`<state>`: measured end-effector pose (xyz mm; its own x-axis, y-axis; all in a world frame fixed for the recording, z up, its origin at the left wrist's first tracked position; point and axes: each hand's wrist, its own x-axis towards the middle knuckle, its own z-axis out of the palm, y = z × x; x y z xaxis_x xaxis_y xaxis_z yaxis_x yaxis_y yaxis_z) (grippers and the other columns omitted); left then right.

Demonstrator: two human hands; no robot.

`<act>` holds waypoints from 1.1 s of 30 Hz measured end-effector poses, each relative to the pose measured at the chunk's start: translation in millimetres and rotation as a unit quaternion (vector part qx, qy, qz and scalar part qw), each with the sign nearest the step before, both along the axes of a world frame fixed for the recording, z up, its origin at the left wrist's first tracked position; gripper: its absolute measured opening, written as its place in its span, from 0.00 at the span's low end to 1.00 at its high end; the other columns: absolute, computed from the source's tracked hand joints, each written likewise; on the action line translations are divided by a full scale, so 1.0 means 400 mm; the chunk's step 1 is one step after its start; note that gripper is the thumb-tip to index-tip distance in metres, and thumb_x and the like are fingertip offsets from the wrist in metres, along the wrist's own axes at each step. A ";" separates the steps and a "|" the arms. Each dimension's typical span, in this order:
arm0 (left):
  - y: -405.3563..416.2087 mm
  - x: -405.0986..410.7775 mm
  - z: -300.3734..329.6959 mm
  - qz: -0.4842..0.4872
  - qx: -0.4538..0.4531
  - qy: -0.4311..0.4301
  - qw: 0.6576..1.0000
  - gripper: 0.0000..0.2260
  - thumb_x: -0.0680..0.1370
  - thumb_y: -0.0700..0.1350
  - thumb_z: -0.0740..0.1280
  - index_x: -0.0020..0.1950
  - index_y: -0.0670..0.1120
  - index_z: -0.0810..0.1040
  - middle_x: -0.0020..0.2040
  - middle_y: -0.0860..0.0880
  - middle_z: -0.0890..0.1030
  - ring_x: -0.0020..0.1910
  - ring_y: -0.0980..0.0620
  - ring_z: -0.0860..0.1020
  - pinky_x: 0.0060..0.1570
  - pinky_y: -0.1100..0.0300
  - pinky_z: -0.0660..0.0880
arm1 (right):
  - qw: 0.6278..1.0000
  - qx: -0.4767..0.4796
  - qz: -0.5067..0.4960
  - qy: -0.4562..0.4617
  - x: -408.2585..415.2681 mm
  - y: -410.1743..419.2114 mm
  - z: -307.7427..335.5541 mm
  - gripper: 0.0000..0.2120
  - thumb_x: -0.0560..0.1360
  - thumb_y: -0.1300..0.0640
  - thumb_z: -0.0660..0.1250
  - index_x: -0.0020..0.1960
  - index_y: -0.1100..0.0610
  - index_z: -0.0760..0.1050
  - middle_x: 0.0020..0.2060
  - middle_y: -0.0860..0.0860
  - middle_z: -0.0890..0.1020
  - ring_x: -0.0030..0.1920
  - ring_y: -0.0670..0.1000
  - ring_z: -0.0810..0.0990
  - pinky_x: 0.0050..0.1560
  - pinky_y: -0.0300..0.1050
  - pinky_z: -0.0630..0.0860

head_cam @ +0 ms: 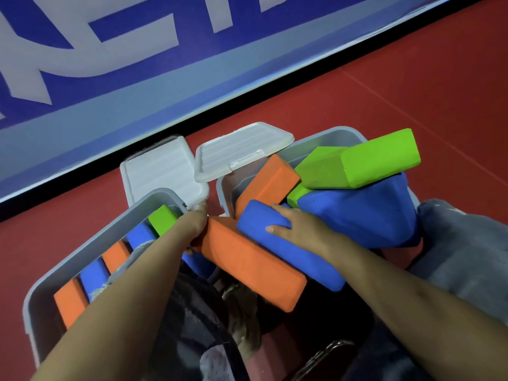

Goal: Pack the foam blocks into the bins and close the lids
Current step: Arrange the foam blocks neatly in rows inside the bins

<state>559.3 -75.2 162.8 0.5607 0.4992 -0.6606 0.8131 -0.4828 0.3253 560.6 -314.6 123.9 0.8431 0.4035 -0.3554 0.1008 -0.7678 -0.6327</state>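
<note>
Two grey bins stand on the red floor. The left bin [90, 243] holds orange, blue and green foam blocks set on edge in a row. The right bin [335, 133] is heaped with loose blocks, a green block [379, 158] on top. My left hand [192, 224] grips the end of a long orange block [247, 259] lying between the bins. My right hand [297, 226] is closed over a blue block [288, 251] that rests on the orange one. Both white lids [165, 171] [242, 149] stand open behind the bins.
A blue and white banner wall [137, 78] runs along the back with a black base strip. Grey fabric [467, 257] lies to the right of the right bin. Dark clothing and a bag [220, 325] are in front between my arms.
</note>
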 end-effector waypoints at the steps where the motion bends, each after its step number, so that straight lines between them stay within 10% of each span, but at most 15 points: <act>1: 0.002 0.008 -0.011 -0.021 0.024 -0.014 0.999 0.27 0.82 0.58 0.46 0.71 0.40 0.66 0.67 0.35 0.70 0.56 0.35 0.75 0.49 0.46 0.74 | 0.999 -0.031 -0.004 0.008 0.011 0.000 -0.007 0.32 0.75 0.39 0.62 0.75 0.47 0.57 0.70 0.55 0.69 0.69 0.55 0.69 0.66 0.45 0.67; 6: -0.038 0.044 -0.002 -0.133 0.037 -0.129 0.982 0.26 0.83 0.58 0.47 0.60 0.40 0.76 0.59 0.39 0.79 0.61 0.42 0.74 0.62 0.53 0.68 | 0.998 -0.024 0.012 0.061 0.046 0.020 -0.012 0.32 0.76 0.39 0.61 0.76 0.50 0.58 0.72 0.54 0.67 0.70 0.55 0.67 0.68 0.45 0.66; 10: -0.097 0.053 0.001 -0.257 0.032 -0.045 0.965 0.29 0.81 0.62 0.45 0.72 0.45 0.67 0.70 0.40 0.70 0.71 0.43 0.67 0.69 0.52 0.60 | 0.993 -0.042 0.028 0.107 0.064 0.009 0.012 0.31 0.77 0.40 0.59 0.76 0.51 0.57 0.74 0.51 0.64 0.72 0.52 0.64 0.71 0.42 0.62; 19: -0.140 0.119 -0.001 -0.261 0.094 0.073 0.958 0.26 0.84 0.55 0.43 0.75 0.42 0.63 0.69 0.36 0.70 0.69 0.39 0.68 0.70 0.48 0.61 | 0.970 -0.148 0.177 0.074 0.071 -0.053 0.110 0.32 0.78 0.43 0.59 0.76 0.56 0.54 0.72 0.57 0.66 0.70 0.56 0.67 0.67 0.44 0.63; 23: -0.138 0.212 0.005 -0.266 0.086 0.056 0.959 0.21 0.83 0.49 0.54 0.72 0.39 0.65 0.59 0.38 0.76 0.55 0.41 0.76 0.49 0.55 0.71 | 0.988 -0.092 0.113 0.055 0.087 -0.031 0.072 0.32 0.78 0.43 0.60 0.76 0.55 0.56 0.71 0.58 0.67 0.70 0.57 0.67 0.68 0.47 0.66; 33: -0.302 0.424 -0.109 -0.415 0.042 -0.079 0.906 0.23 0.80 0.56 0.59 0.75 0.54 0.64 0.71 0.42 0.69 0.70 0.46 0.67 0.67 0.59 0.63 | 0.996 -0.043 0.069 0.029 0.161 -0.058 0.044 0.33 0.77 0.46 0.61 0.77 0.53 0.51 0.68 0.61 0.67 0.67 0.60 0.70 0.65 0.49 0.69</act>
<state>728.8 -196.0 119.4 0.8501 -0.0927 -0.5185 0.1059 -0.9342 0.3408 625.0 -337.7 141.4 0.7588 0.4795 -0.4407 0.1735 -0.8011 -0.5728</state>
